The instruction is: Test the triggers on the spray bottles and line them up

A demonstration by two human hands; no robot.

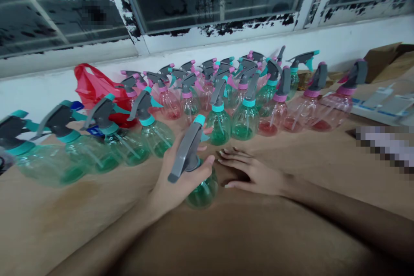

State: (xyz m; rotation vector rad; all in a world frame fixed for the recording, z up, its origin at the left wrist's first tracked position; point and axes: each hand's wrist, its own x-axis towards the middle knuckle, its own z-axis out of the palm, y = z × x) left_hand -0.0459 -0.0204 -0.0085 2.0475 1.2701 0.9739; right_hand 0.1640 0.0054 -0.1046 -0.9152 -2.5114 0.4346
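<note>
The person's bare left forearm (119,239) leads to the left hand (174,185), its fingers gripping the neck of a round, clear green plastic spray bottle (203,194) with a grey trigger head. Just right of that bottle, the right hand (255,174) is palm down, fingers open, at the brown surface (317,155). Behind it stand green-tinted and pink-tinted spray bottles (297,116); behind-left, a red plastic bag (97,82).

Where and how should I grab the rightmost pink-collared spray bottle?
Likely best at its pink collar, right hand coming from the near right side. The collar sits at a narrow neck between spray head and wide round body; the bottle stands on its base, with a neighbouring bottle close on its left.
</note>
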